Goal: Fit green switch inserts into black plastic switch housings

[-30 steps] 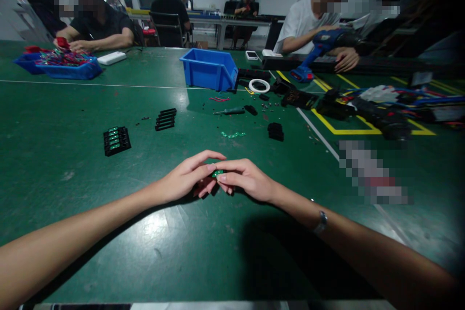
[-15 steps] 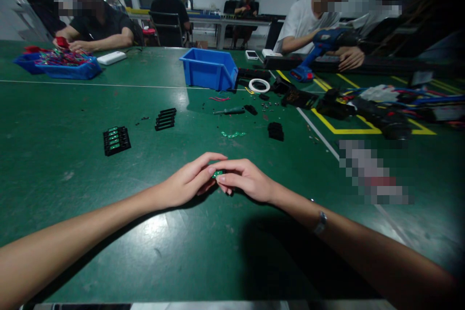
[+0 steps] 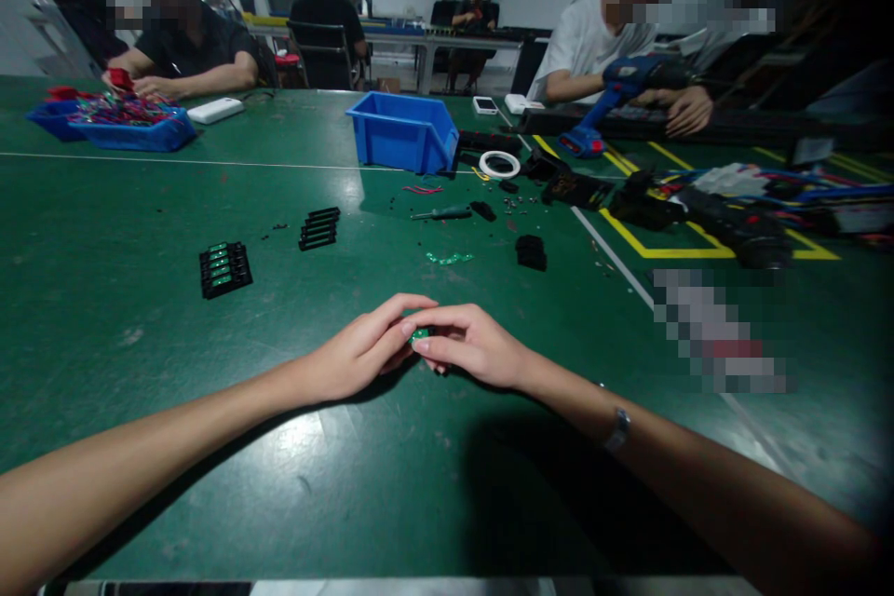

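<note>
- Left hand (image 3: 363, 349) and right hand (image 3: 475, 345) met at lower centre of frame.
- Fingertips of both hands were closed on small green board (image 3: 420, 333).
- Board sat low over green table (image 3: 140, 345); contact with surface could not be told. Fingers hid most of board.
- Risk: pinch area was small, so board could slip out. Green on green would make it hard to find.
- Risk: uneven squeeze from both sides could bend or crack board.
- Risk: loose green pieces (image 3: 449, 258) lay at mid-frame, well apart. A dropped board sliding there could cause mix-up.

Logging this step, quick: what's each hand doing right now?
Left hand: pinching the small green circuit board.
Right hand: pinching the same board.
</note>
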The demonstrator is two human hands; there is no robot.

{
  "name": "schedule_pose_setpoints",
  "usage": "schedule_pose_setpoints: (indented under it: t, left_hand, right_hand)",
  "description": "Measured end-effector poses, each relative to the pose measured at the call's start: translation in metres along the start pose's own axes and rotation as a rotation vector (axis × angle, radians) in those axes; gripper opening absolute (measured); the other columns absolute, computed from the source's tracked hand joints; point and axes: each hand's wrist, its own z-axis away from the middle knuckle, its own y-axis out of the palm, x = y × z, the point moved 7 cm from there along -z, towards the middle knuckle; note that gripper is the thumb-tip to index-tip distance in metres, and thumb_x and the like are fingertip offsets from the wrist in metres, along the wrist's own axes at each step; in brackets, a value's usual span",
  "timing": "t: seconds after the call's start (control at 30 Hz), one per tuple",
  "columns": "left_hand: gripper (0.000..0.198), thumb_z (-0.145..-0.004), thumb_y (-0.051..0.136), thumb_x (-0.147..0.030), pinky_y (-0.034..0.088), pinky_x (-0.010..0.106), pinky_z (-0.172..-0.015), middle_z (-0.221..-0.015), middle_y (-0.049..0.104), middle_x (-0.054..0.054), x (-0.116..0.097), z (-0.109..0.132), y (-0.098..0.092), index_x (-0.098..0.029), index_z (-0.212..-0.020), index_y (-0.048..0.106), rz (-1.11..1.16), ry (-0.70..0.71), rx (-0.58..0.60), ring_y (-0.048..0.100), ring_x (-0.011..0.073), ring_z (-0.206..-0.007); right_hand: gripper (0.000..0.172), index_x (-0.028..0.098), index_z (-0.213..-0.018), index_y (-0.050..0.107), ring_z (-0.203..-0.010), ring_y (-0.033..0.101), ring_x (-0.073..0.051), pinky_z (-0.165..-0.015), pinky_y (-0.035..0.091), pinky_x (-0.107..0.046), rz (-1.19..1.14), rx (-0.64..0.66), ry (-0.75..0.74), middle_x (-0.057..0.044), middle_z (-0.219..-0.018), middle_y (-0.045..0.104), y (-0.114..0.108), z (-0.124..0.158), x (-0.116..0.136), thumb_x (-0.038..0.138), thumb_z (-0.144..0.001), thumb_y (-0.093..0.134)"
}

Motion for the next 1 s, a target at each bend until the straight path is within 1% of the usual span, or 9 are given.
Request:
schedule_pose_setpoints:
  t: [0.17,0.3,0.47,0.53,0.63,0.7,0.87,1.0]
  left_hand:
    - [0.038,-0.108,0.038,-0.039,0.038,0.021,-0.058,-0.082,0.054,0.0,0.001,0.0,-0.001,-0.019,-0.138,0.048,-0.044,0.008,-0.007,0.047,0.0111,-0.066]
    - [0.038,-0.108,0.038,-0.038,0.042,0.021,-0.062,-0.091,0.058,0.002,0.001,0.0,-0.002,-0.019,-0.139,0.048,-0.078,0.031,-0.014,0.05,0.0114,-0.069]
    - [0.038,-0.108,0.039,-0.036,0.047,0.024,-0.073,-0.107,0.061,0.006,0.001,-0.001,-0.004,-0.019,-0.141,0.047,-0.121,0.075,-0.025,0.056,0.0131,-0.08]
    - [0.038,-0.108,0.04,-0.036,0.047,0.024,-0.073,-0.109,0.061,0.006,0.001,-0.001,-0.005,-0.02,-0.142,0.047,-0.12,0.083,-0.023,0.056,0.0131,-0.08]
    - [0.038,-0.108,0.041,-0.036,0.047,0.023,-0.07,-0.107,0.062,0.006,0.001,-0.001,-0.005,-0.02,-0.141,0.047,-0.115,0.079,-0.025,0.056,0.0125,-0.078]
    - [0.038,-0.107,0.042,-0.037,0.046,0.022,-0.068,-0.104,0.061,0.005,0.001,-0.002,-0.005,-0.019,-0.14,0.049,-0.106,0.075,-0.031,0.055,0.0117,-0.076]
    - [0.038,-0.107,0.043,-0.039,0.041,0.02,-0.057,-0.081,0.055,-0.001,0.004,-0.002,-0.003,-0.019,-0.138,0.049,-0.014,0.042,-0.011,0.05,0.0095,-0.063]
    - [0.039,-0.107,0.042,-0.041,0.04,0.019,-0.054,-0.072,0.051,-0.003,0.007,-0.002,-0.002,-0.02,-0.139,0.047,0.021,0.013,0.0,0.05,0.0093,-0.06]
  right_hand:
    - [0.029,0.011,-0.114,0.073,-0.054,0.054,-0.011,-0.052,0.045,-0.021,0.025,-0.002,0.005,0.002,-0.062,0.059,0.0,-0.003,0.001,0.028,-0.09,0.067]
    - [0.028,0.013,-0.113,0.073,-0.053,0.054,-0.011,-0.051,0.043,-0.021,0.061,0.003,0.008,0.003,-0.063,0.058,0.001,-0.004,0.002,0.029,-0.091,0.067]
    - [0.023,0.014,-0.11,0.071,-0.056,0.052,-0.01,-0.051,0.041,-0.021,0.041,-0.006,-0.029,0.003,-0.069,0.06,0.005,-0.005,0.008,0.027,-0.091,0.068]
    - [0.019,0.014,-0.107,0.071,-0.06,0.052,-0.01,-0.055,0.041,-0.021,0.036,-0.018,-0.067,0.002,-0.075,0.063,0.006,-0.006,0.012,0.023,-0.09,0.068]
    - [0.014,0.014,-0.102,0.072,-0.068,0.056,-0.01,-0.063,0.044,-0.021,0.057,-0.033,-0.112,0.001,-0.084,0.067,0.007,-0.006,0.019,0.017,-0.089,0.067]
    - [0.012,0.013,-0.1,0.072,-0.071,0.058,-0.011,-0.066,0.045,-0.021,0.078,-0.035,-0.119,0.0,-0.086,0.069,0.008,-0.006,0.021,0.015,-0.09,0.066]
    - [0.013,0.014,-0.102,0.072,-0.078,0.063,-0.013,-0.071,0.047,-0.022,0.096,-0.031,-0.122,-0.001,-0.09,0.072,0.01,-0.005,0.022,0.015,-0.091,0.065]
    - [0.015,0.014,-0.104,0.073,-0.081,0.066,-0.014,-0.072,0.05,-0.023,0.024,0.0,-0.102,-0.002,-0.092,0.074,0.013,-0.005,0.019,0.016,-0.093,0.063]
